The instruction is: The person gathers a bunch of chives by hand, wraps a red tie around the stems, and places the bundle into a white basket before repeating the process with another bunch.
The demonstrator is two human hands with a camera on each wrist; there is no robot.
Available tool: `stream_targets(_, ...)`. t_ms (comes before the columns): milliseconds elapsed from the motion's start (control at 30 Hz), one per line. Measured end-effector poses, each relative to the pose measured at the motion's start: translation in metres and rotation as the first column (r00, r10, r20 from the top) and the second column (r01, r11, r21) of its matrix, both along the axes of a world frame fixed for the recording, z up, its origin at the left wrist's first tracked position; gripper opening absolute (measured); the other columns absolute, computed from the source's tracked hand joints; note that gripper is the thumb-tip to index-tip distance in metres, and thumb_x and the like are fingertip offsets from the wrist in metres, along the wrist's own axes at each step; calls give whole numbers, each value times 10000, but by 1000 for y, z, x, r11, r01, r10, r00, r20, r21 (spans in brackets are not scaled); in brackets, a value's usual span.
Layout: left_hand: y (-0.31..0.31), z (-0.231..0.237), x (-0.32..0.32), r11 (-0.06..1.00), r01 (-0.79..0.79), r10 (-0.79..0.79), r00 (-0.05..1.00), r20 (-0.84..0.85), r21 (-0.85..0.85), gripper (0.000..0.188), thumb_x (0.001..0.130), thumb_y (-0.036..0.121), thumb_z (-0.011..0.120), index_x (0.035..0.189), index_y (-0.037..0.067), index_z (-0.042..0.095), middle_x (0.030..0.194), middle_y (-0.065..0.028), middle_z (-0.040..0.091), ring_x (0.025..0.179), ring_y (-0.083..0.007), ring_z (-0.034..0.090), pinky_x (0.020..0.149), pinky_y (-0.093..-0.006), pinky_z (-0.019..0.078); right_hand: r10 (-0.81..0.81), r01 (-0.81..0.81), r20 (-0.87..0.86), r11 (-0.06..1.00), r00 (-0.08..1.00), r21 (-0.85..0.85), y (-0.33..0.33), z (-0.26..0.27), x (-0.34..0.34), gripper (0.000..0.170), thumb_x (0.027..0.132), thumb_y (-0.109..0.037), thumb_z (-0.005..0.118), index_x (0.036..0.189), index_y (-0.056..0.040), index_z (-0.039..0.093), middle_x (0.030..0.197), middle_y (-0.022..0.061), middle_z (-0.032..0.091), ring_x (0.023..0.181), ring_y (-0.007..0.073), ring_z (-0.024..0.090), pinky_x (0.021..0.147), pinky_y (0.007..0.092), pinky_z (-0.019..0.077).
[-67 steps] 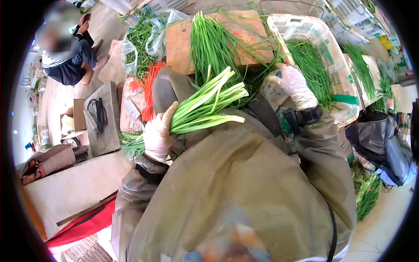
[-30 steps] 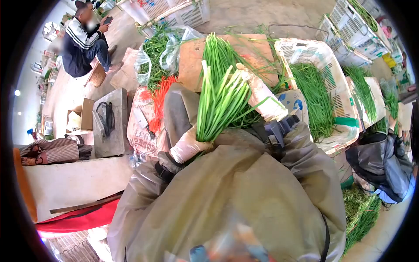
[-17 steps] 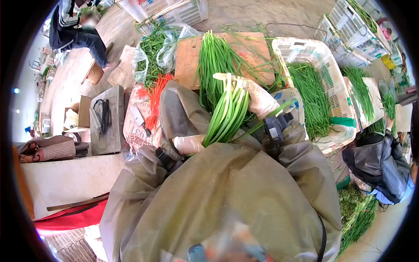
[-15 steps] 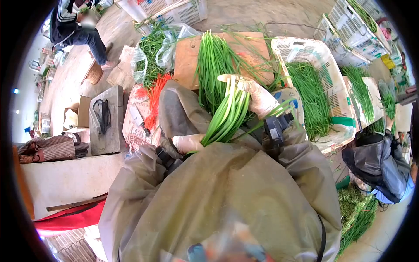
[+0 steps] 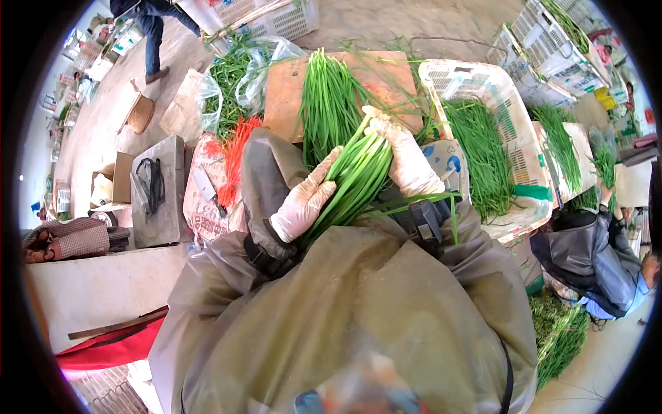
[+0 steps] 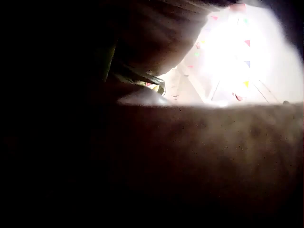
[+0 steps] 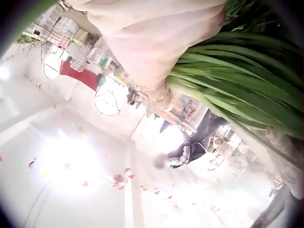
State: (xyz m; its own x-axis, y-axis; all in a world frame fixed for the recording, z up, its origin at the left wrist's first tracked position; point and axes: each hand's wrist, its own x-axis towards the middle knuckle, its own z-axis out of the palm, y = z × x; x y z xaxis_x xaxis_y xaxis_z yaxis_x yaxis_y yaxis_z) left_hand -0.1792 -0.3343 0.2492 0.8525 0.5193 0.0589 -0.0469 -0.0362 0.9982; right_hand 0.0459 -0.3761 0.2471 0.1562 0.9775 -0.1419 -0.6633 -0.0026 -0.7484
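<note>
Both hands wear pale gloves. A bunch of green chives (image 5: 355,169) lies between them over the lap, pale stem ends up, leaves running down to the left. My right hand (image 5: 408,157) holds the bunch at its pale ends, fingertips at the top. From the left, my left hand (image 5: 303,203) holds the bunch lower down. In the right wrist view, the right hand (image 7: 142,42) covers the stem ends and the chives (image 7: 237,78) fan out to the right. The left wrist view is mostly dark, its hand hidden in shadow. A few loose leaves hang by the right wrist.
A pile of chives (image 5: 327,93) rests on a wooden board (image 5: 283,96) ahead. To its right stands a white crate (image 5: 441,77) of chives. On the left are red ties (image 5: 241,155), a knife (image 5: 205,186) on a sack and a plastic bag of greens (image 5: 227,83).
The bunch has turned from lying rightward to stem ends up. The right hand came from near the crate to those ends; the left hand shifted along the bunch. A seated person got up and walked.
</note>
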Motion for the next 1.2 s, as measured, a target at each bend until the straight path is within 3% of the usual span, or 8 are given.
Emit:
stream_targets(367, 54, 10, -45, 922, -387, 386, 920, 65, 0, 530, 987, 276, 555, 1414, -12, 425, 1349, -127, 543, 1231, -213, 522, 1082, -354, 373, -436, 328, 450, 896, 779, 299, -18, 140, 66, 195, 927, -163, 618, 1079, -47, 656, 973, 39, 690, 912, 160, 659, 867, 274, 517)
stream_targets(433, 61, 35, -58, 817, -572, 573, 820, 10, 72, 513, 971, 278, 585, 1374, -19, 469, 1218, -112, 616, 1097, -199, 601, 1000, -328, 446, -566, 221, 763, 824, 313, 521, 14, 147, 97, 184, 879, -185, 694, 1002, -50, 677, 993, 32, 680, 908, 121, 632, 854, 258, 494)
stream_targets(667, 73, 70, -57, 877, -447, 423, 892, 156, 177, 513, 939, 200, 611, 1372, -24, 453, 1344, -115, 545, 1206, -180, 540, 1042, -315, 400, -508, 157, 860, 847, -45, 508, 15, 200, 65, 186, 849, -201, 734, 946, -52, 678, 982, 22, 685, 918, 105, 616, 834, 239, 471)
stream_targets(833, 62, 161, 6, 928, -203, 136, 965, 223, 311, 759, 854, 291, 723, 1465, 38, 351, 1373, -153, 509, 1300, -247, 462, 1090, -385, 369, -207, -116, 801, 939, 562, 323, 23, 196, 17, 167, 875, -161, 693, 979, -39, 642, 914, 22, 667, 859, 88, 620, 775, 232, 496)
stream_targets(967, 61, 131, 48, 866, 82, 27, 977, 211, -493, 552, 870, 286, 720, 1312, 40, 498, 1126, -121, 661, 954, -194, 670, 834, -346, 564, 82, -250, 504, 929, 860, 275, 35, 169, -27, 183, 897, -163, 668, 1001, -13, 648, 921, 27, 673, 859, 98, 629, 753, 233, 503)
stream_targets(1033, 65, 112, 44, 685, 288, -95, 946, 310, -669, 352, 889, 239, 690, 1162, 38, 596, 1029, -97, 691, 864, -188, 690, 765, -337, 584, -132, -178, 713, 922, 688, 343, 50, 152, -22, 263, 928, -256, 622, 1056, -28, 656, 920, 65, 684, 842, 178, 654, 775, 301, 520)
stream_targets(1100, 54, 98, 41, 729, 216, -26, 957, 289, -649, 362, 886, 226, 684, 1181, 41, 587, 1010, -103, 695, 904, -205, 687, 825, -367, 572, -516, -325, 844, 831, -145, 452, 54, 146, -14, 363, 943, -376, 575, 1118, -71, 665, 954, 130, 689, 856, 258, 670, 811, 368, 517)
stream_targets(1200, 53, 97, 47, 778, 339, -178, 926, 332, -529, 340, 855, 183, 683, 1145, 25, 602, 1006, -118, 696, 887, -227, 681, 849, -362, 547, -84, -349, 995, 935, -49, 62, 49, 155, -14, 481, 949, -513, 516, 1226, -138, 634, 1058, 165, 682, 908, 289, 676, 861, 389, 509)
